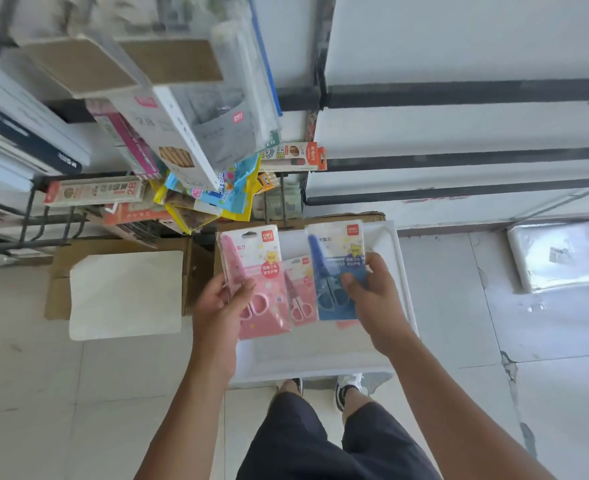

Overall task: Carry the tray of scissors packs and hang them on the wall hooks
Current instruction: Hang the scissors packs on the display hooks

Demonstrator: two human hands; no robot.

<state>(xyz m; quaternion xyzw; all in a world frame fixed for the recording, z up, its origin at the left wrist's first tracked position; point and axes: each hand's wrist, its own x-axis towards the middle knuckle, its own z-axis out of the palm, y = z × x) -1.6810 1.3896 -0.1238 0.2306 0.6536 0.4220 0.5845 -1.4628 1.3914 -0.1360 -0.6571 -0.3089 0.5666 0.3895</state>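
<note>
Viewed from above, looking down at 2 bare forearms over a pale tiled floor (546,334).

Left hand (222,306): closed on a pink scissors pack (256,282), thumb across the front of the card, fingers behind its left edge. Pack held upright, hang hole at the top, red brand tag at the upper right corner.

Right hand (372,292): closed on a blue scissors pack (334,268), thumb pressed on the front near the scissor handles, fingers wrapped behind the right edge. Pack upright, slightly tilted.

Between the 2 held packs: a smaller-looking pink scissors pack (300,292), lying in the white tray (393,258) below the hands. A sliver of 1 more pinkish card visible just under the blue pack; content not readable.

Tray resting on a brown cardboard box (348,216), directly in front of the feet in dark shoes (346,389). Second cardboard box (120,247) to the left, with a white sheet (126,292) on top.

Above: black wire rack (54,223) loaded with stationery, hanging packets of mixed colours (217,199) and pencil boxes (95,192). To the right: white wall panels with dark horizontal rails (459,161). Wrapped white bundle (560,254) on the floor at far right.
</note>
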